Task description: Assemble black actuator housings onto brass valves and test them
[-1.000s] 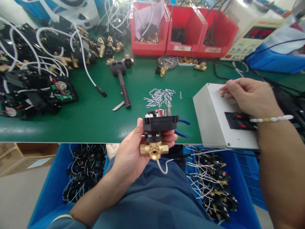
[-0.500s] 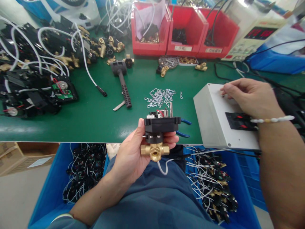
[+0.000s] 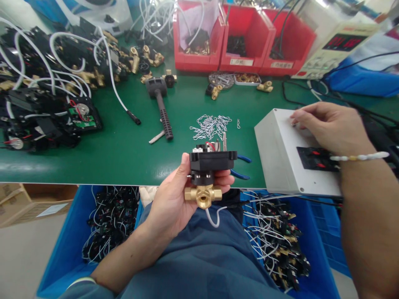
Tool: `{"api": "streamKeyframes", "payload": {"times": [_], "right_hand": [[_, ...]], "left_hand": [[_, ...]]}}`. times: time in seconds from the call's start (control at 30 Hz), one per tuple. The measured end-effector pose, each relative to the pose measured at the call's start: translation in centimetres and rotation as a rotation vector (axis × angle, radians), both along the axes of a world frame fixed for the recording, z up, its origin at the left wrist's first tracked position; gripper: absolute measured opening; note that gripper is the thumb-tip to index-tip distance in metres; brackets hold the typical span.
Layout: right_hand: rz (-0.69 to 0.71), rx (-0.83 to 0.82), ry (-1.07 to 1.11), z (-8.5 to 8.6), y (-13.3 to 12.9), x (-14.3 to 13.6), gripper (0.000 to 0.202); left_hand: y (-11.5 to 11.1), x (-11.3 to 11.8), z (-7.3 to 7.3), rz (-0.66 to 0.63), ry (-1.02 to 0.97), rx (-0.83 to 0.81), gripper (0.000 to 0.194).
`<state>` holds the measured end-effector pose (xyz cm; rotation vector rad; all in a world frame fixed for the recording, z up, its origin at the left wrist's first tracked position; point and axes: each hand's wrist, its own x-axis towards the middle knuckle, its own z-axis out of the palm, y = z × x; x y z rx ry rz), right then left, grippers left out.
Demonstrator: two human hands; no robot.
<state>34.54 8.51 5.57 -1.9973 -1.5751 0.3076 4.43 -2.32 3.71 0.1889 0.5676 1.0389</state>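
My left hand [image 3: 174, 199] is wrapped round a valve assembly [image 3: 204, 178], held upright at the bench's front edge. Its brass three-way body points down, a black housing sits on top, and a white cable loops beneath it. On the right, my right hand [image 3: 327, 124] pinches a small metal switch on top of a grey box [image 3: 274, 149]. Red and black terminals [image 3: 314, 158] on the box lie beside my right wrist. Blue-handled pliers [image 3: 243, 173] are partly hidden behind the valve assembly. A pile of wire clips [image 3: 212, 126] lies beyond it.
A black mallet [image 3: 161, 108] lies left of the clips. Valve assemblies with white cables [image 3: 46, 83] crowd the left. Red bins [image 3: 199, 62] and a power supply [image 3: 339, 45] stand at the back. Blue crates [image 3: 62, 249] filled with assemblies are below the bench edge.
The view has shifted very slightly, and the power supply's red display reads differently, though blurred. Both hands keep their holds.
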Motion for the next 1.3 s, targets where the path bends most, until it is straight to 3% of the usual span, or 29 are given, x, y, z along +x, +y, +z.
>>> {"api": "streamKeyframes", "payload": {"times": [0.37, 0.7, 0.97, 1.13, 1.3], "right_hand": [[0.021, 0.019, -0.029, -0.29, -0.07, 0.48, 0.018], [0.013, 0.007, -0.045, -0.08, -0.07, 0.18, 0.020], [0.018, 0.016, -0.060, -0.01, -0.20, 0.13, 0.020], [0.019, 0.019, -0.072, 0.04, -0.09, 0.14, 0.020], [0.032, -0.014, -0.099, 0.20, -0.23, 0.40, 0.022]], "left_hand": [[-0.12, -0.05, -0.27, 0.025, 0.016, 0.047, 0.041], [-0.08, -0.15, -0.36, 0.021, 0.059, 0.037, 0.039], [-0.10, 0.04, -0.36, 0.024, 0.050, 0.015, 0.043], [0.18, -0.27, -0.08, -0.038, -0.071, -0.107, 0.060], [-0.08, -0.94, -0.14, -0.149, -0.243, -0.061, 0.032]]}}
